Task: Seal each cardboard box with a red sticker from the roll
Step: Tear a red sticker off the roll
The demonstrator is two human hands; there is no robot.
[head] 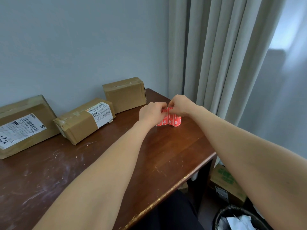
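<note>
A roll of red stickers (172, 121) stands on the brown table (166, 155) near its far right corner, with a strip of it unrolled to the left. My left hand (152, 113) pinches the top of the strip. My right hand (180, 105) pinches the strip's upper edge just beside it. Three cardboard boxes lie along the wall: a large one with a white label (25, 125) at the left, a middle one with a label (83, 121), and a plain one (124, 94) at the back. No red sticker shows on any box.
Grey curtains (224, 55) hang to the right of the table. On the floor beyond the table's right edge stand a green-printed carton (227, 183) and a black waste bin (239, 219) holding crumpled paper. The table's near edge is worn.
</note>
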